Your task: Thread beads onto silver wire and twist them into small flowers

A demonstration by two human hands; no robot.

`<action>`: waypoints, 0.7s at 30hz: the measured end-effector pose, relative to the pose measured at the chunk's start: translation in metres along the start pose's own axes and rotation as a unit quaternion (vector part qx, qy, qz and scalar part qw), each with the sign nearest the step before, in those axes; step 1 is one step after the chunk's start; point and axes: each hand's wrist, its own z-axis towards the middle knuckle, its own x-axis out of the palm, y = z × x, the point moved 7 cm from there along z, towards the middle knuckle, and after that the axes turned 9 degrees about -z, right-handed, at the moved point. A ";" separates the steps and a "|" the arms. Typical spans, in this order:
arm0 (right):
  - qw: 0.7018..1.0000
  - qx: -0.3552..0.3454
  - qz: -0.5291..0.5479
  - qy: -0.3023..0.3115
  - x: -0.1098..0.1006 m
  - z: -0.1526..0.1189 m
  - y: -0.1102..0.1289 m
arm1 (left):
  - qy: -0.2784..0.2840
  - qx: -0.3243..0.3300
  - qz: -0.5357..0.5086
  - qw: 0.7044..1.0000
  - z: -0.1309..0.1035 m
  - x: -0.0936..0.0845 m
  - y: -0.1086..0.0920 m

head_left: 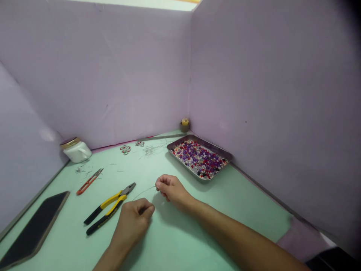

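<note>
A thin wire [143, 191] runs between my two hands over the green tabletop. My right hand [170, 190] pinches it between thumb and fingers, left of the bead tray. Lower and to the left, my left hand [138, 216] is closed in a pinch, with the wire reaching its fingertips. Pliers with yellow and black handles [111, 207] lie just left of my left hand, jaws pointing away from me. The metal tray [191, 172] holds many red, purple, clear and black beads.
Orange thread snips [88, 182] and a dark flat slab [35, 227] lie at left. A white mug with a gold lid [77, 151] stands behind. Beaded pieces [125, 149] and loose wires [148, 151] lie at the back. A small yellow-topped pot [184, 125] sits in the corner between walls.
</note>
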 end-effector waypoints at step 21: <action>0.994 0.093 -0.031 0.054 0.011 -0.012 -0.007 | -0.047 -0.129 -0.319 0.938 0.005 -0.007 0.016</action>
